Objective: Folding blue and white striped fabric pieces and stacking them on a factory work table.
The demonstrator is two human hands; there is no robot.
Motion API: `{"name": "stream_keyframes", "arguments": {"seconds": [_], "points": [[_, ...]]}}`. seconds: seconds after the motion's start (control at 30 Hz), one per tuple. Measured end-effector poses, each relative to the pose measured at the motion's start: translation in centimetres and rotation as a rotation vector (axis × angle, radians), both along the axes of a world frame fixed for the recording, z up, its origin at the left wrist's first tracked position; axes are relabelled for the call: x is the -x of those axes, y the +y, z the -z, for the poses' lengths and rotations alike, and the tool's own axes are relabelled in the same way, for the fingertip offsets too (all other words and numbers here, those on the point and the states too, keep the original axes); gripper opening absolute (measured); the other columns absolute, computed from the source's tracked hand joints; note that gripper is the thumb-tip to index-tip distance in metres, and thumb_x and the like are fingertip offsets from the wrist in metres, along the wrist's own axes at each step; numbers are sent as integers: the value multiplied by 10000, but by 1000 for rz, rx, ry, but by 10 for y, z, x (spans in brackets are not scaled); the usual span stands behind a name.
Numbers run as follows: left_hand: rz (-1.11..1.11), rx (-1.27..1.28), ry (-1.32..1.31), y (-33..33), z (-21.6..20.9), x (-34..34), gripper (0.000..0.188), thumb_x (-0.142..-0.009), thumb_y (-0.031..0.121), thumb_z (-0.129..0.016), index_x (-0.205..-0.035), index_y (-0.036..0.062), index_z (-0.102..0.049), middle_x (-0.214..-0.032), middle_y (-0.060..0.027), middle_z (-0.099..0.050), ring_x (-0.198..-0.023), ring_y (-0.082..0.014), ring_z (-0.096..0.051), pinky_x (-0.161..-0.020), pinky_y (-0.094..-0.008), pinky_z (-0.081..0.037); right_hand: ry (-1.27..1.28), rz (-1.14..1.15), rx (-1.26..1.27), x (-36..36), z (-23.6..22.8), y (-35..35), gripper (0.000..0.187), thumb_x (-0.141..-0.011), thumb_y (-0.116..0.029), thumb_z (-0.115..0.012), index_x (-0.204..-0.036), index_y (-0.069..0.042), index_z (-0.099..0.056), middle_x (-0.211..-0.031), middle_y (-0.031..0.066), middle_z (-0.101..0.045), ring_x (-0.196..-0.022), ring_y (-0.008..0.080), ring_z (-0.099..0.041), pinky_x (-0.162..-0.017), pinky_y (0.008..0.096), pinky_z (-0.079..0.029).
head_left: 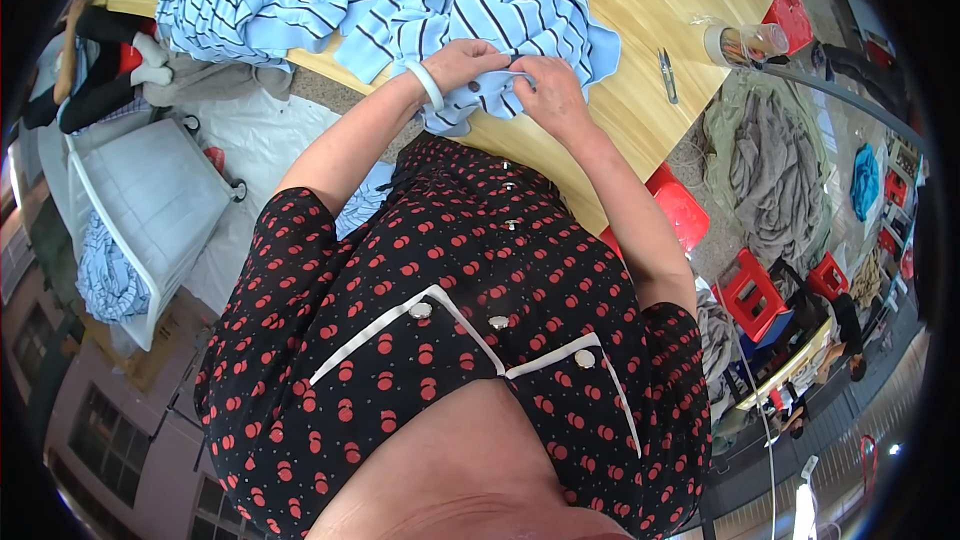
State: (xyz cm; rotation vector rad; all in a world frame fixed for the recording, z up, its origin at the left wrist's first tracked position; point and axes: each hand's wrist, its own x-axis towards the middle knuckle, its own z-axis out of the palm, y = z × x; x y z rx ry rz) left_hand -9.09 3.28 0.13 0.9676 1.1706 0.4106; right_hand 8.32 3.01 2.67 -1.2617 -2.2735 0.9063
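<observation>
A light blue knit garment with black and white stripes (490, 15) lies bunched at the table's near edge. My left hand (465, 65), with a pale bangle on its wrist, pinches the near edge of that garment. Close beside it, my right hand (552, 95) has thumb and fingers closed on the same edge. Dark buttons show on the cloth just under the hands. What lies exactly between the fingertips is too small to make out. More striped garments (265, 0) are heaped to the left, touching this one.
Thread snips (667, 76) lie on the wooden table (640, 130) to the right, near a tape roll (716, 43) and a clear cup (765, 40). A white cart (160, 175) stands at left. Grey cloth (775, 170) and red stools (750, 295) are at right. Another person sits far left.
</observation>
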Motion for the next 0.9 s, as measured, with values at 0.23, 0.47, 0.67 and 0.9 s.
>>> {"name": "stream_keyframes", "arguments": {"seconds": [0.23,0.47,0.67,0.9], "points": [[82,-155,195,1,1,-2,206,-778,213,-539,-670,42,-576,-551,57,-455,-510,-24,-364,-460,-184,-317,-6,69,102,3,-2,-3,128,-668,-110,-514,-765,-56,-577,-717,99,-587,-722,270,-537,-697,356,-409],[40,-302,224,-1,0,-8,201,-786,174,-504,-711,-2,-567,-541,44,-446,-527,-36,-361,-467,-209,-330,34,166,39,9,-6,-4,100,-685,-90,-536,-763,-41,-576,-734,104,-587,-710,272,-537,-674,350,-414],[158,-482,412,0,-13,-11,225,-774,186,-456,-737,-1,-574,-572,-118,-535,-533,-210,-505,-530,-317,-399,-57,20,-219,5,-1,-4,113,-711,-67,-529,-809,-36,-575,-707,99,-574,-677,262,-526,-689,345,-390],[204,-551,556,-11,-27,-23,247,-738,191,-430,-741,-35,-528,-767,-237,-540,-741,-372,-525,-679,-423,-417,-121,4,-252,7,-4,-3,104,-713,-73,-530,-801,-44,-577,-702,95,-561,-685,249,-518,-694,337,-376]]}}
